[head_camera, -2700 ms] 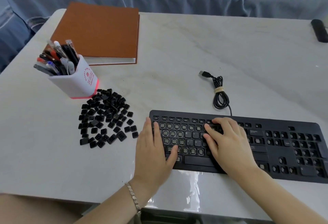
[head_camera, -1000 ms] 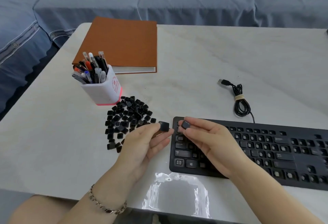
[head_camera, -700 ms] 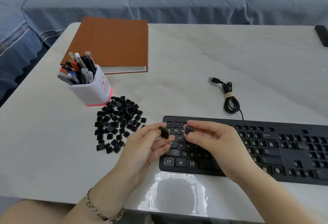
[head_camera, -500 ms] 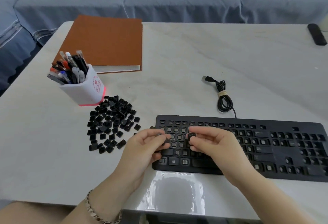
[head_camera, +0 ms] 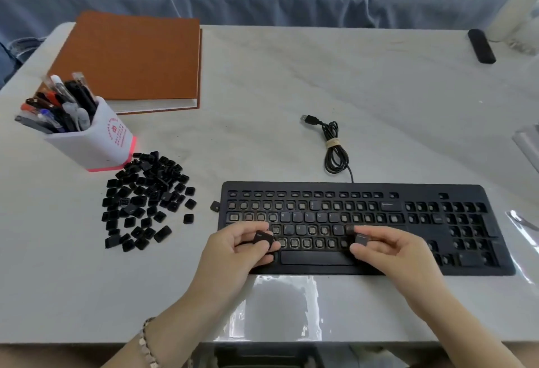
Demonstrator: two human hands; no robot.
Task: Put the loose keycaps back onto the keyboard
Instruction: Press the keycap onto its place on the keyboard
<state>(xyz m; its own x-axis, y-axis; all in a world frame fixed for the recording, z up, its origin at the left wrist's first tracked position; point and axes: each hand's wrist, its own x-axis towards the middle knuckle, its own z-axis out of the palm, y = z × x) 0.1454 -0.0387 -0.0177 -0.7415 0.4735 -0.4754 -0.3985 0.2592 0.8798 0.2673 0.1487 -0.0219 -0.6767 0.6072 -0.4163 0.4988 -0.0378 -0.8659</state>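
Head view: left hand (head_camera: 230, 253) pinched a wide keycap (head_camera: 263, 238), right hand (head_camera: 390, 253) a blurred keycap (head_camera: 362, 239), both hiding near keys of the keyboard (head_camera: 379, 213).

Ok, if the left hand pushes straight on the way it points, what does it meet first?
Probably bare sockets on the keyboard, just beyond the keycap the left hand pinches; height above them is unclear.

Both forearms reach in from the near edge, angled toward each other. The left hand (head_camera: 230, 253) has its fingers curled, and its thumb and fingertips pinch a keycap (head_camera: 263, 237). A bracelet (head_camera: 145, 344) circles that wrist. The right hand (head_camera: 390, 253) points its fingertips leftward and pinches a second keycap (head_camera: 362, 239). The two hands are level with each other and well apart.
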